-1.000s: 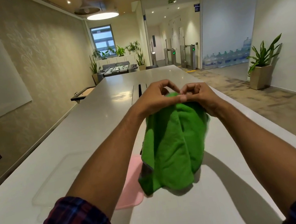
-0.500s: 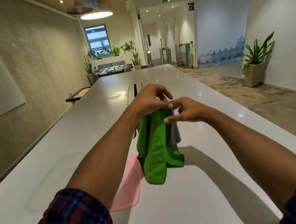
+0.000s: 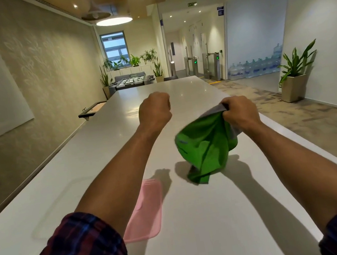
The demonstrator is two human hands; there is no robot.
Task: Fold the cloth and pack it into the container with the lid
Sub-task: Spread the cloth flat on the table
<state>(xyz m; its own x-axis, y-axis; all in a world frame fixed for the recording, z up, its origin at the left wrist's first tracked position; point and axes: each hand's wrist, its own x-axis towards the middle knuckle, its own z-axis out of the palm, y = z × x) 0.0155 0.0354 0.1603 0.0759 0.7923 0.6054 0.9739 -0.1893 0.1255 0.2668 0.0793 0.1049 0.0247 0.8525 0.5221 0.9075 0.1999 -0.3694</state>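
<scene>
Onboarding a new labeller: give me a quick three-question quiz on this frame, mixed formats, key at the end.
1. True or false: both hands hold the green cloth.
2. Multiple choice: where is the pink lid? A) flat on the white table, partly under the left forearm; B) in the right hand; C) on the floor.
3. Short answer: does the cloth rest on the table or hang above it?

Key
1. False. Only the right hand has a grip on it; the left hand is a closed fist clear of the cloth.
2. A.
3. It hangs bunched from the right hand, its shadow on the table beneath.
</scene>
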